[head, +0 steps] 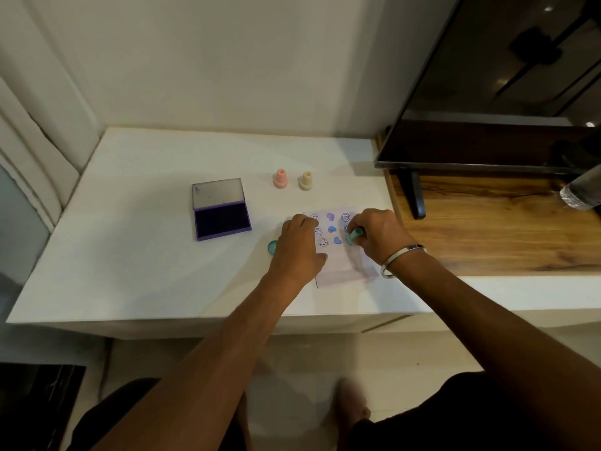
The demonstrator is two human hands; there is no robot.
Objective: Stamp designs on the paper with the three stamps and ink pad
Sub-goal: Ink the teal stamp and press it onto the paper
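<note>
A small sheet of paper (344, 265) lies on the white table (146, 271), with rows of blue round faces and hearts printed on its upper part. My right hand (379, 237) grips a teal stamp (353, 236) and presses it onto the paper's right column. My left hand (297, 252) rests flat on the paper's left edge, fingers spread, holding nothing. A teal cap (272, 247) lies just left of that hand. The pink stamp (280, 179) and the yellow stamp (306, 181) stand upright behind the paper. The purple ink pad (221, 209) sits open to the left.
A dark television screen (487, 92) on a black foot (416, 196) stands on a wooden shelf (487, 229) at the right. A clear bottle (582, 190) lies at the right edge. A white wall closes the back. My knees show below the table's front edge.
</note>
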